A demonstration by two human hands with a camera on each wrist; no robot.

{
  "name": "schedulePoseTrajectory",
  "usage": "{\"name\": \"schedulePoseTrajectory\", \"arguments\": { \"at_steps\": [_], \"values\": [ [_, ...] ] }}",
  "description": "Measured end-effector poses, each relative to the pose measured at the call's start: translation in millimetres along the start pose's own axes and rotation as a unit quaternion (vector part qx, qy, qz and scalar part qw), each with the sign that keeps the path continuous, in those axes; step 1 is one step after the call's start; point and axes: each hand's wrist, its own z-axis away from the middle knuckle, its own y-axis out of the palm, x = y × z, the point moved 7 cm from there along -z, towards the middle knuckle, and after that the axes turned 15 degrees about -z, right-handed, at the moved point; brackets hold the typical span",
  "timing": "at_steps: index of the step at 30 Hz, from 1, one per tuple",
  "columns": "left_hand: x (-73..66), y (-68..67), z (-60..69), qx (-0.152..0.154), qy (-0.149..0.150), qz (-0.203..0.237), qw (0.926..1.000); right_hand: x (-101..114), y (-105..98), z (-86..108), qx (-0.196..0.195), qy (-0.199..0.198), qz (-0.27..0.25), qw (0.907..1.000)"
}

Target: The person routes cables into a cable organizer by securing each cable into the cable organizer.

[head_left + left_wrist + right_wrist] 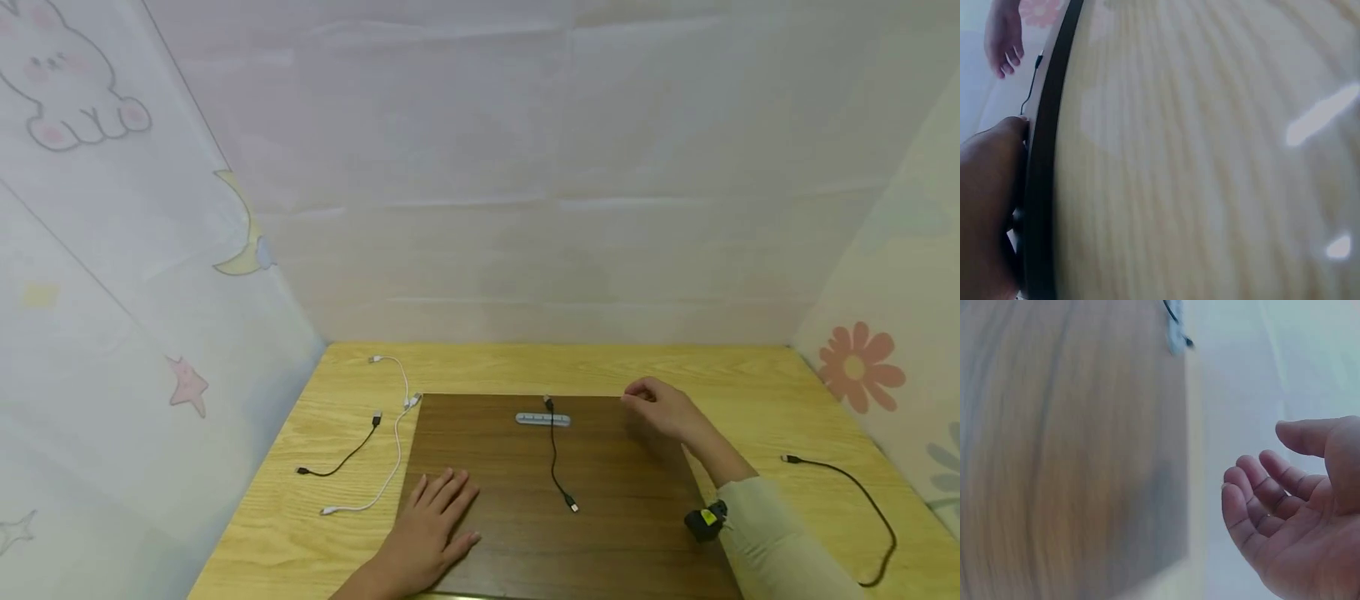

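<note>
My left hand [426, 537] rests with spread fingers on the left part of a dark brown board [510, 533]. Above the board's far right corner is my right hand [662, 407]; in the right wrist view its fingers [1238, 512] are loosely bent, and nothing is between them and the thumb. Between the hands, a short black USB cable [554, 454] runs across a pale blue slotted cable holder [528, 418] near the board's far edge. Whether the cable sits in a slot or only over it, I cannot tell.
Left of the board lie a black cable [347, 458], a short white cable [401, 367] and a longer white cable [393, 467] touching the board's corner. Another black cable [862, 492] lies far right. The light wooden table [480, 367] meets fabric-covered walls [525, 250].
</note>
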Motion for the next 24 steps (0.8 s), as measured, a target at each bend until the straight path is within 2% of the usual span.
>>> {"name": "schedulePoseTrajectory", "arguments": {
  "at_steps": [5, 10, 19, 24],
  "values": [
    [-1.1, -4.7, 0.5, -0.006, 0.004, -0.012, 0.9999, -5.9, -36.9, 21.8, 0.001, 0.013, 0.019, 0.9997],
    [-1.3, -7.0, 1.7, 0.002, 0.004, -0.013, 0.9999, -13.8, -59.4, 37.5, 0.004, 0.023, 0.038, 0.9990],
    [-0.6, -5.6, 1.6, 0.007, -0.001, -0.018, 0.9998, -31.8, -75.5, 47.6, 0.003, 0.056, 0.064, 0.9964],
    [-2.7, -2.9, 3.5, 0.001, 0.001, -0.020, 0.9998, -46.7, -77.3, 54.0, 0.009, 0.097, 0.071, 0.9927]
  ]
}}
